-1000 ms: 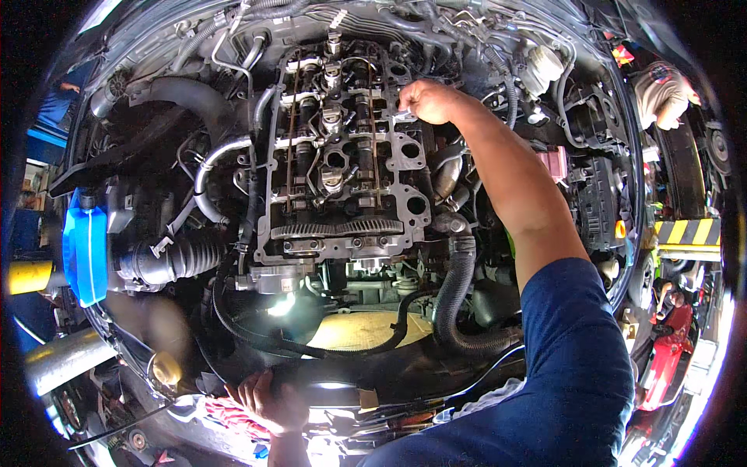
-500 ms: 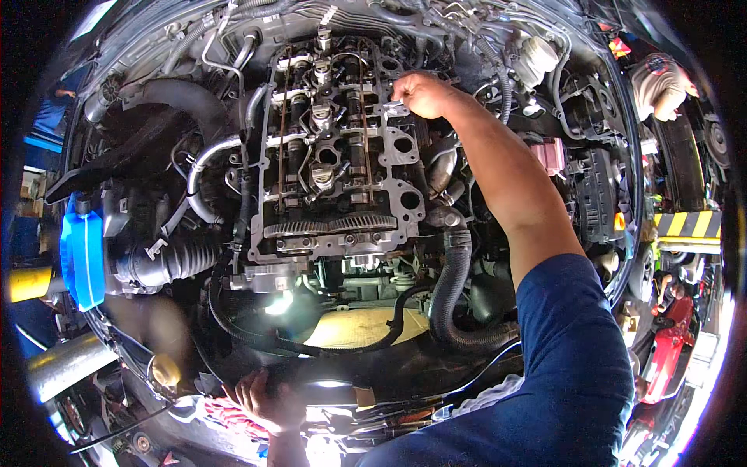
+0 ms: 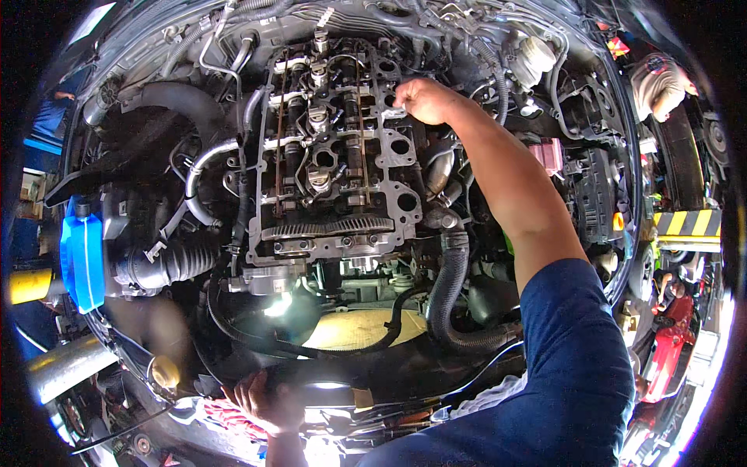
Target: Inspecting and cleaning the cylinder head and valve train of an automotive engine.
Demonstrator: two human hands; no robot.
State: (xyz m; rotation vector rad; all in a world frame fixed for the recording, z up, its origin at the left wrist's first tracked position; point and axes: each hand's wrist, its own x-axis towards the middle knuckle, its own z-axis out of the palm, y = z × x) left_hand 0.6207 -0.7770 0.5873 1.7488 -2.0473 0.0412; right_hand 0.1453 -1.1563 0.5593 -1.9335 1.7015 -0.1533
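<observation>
An uncovered engine cylinder head fills the middle, with camshafts, injectors and two meshing toothed gears at its near end. My right hand reaches to its right edge, by the round ports. Thumb and fingers there are pinched together at the metal rim; whatever they hold, if anything, is too small to make out. My left hand lies on the front edge of the engine bay, fingers spread, beside a red-and-white cloth. Glare blurs part of it.
A thick black hose curves down at right of the engine. A blue jug stands at the left; a bright lamp shines below the gears. Another person is at upper right, past a yellow-and-black striped beam.
The view has shifted slightly. My right hand has moved a little at the rim, its fingers still pinched. My left hand stays in place.
</observation>
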